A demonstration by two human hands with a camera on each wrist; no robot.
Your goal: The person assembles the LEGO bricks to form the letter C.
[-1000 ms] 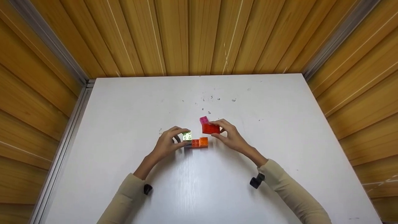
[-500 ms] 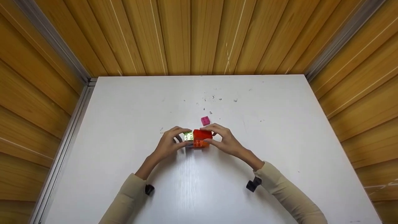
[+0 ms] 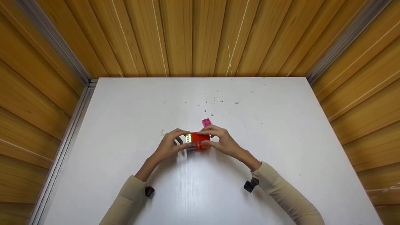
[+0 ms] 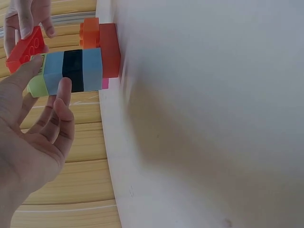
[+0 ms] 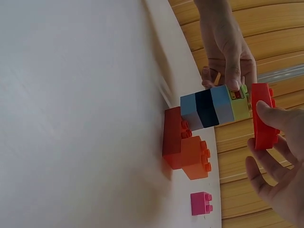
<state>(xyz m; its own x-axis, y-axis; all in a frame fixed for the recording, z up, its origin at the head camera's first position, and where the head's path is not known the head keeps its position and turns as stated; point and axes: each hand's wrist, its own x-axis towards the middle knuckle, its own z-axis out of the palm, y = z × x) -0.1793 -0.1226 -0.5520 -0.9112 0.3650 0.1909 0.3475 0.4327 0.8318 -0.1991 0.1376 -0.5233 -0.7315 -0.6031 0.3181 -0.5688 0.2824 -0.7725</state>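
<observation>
A tower of toy building bricks stands on the white table. A red base brick [image 5: 172,135] carries an orange brick [image 5: 192,156] at one end. At its other end rise a light-blue brick [image 5: 191,111], a black brick [image 5: 207,109], another light-blue brick [image 5: 223,104] and a lime-green brick [image 5: 241,108] on top. My left hand [image 3: 170,142] grips the upper tower, thumb at the green brick. My right hand [image 3: 226,140] pinches a long red brick [image 3: 200,137] by its sides, close over the green studs and partly covering them in the head view.
A pink brick [image 3: 206,122] sits apart on the white table [image 3: 265,103], just beyond my right fingers. Dark specks mark the table farther back. Wood-slat walls [image 3: 200,37] enclose the far side and both flanks.
My right hand has carried the long red brick leftward, from beside the pink brick to over the green brick. My left hand keeps its hold on the tower, nearly still.
</observation>
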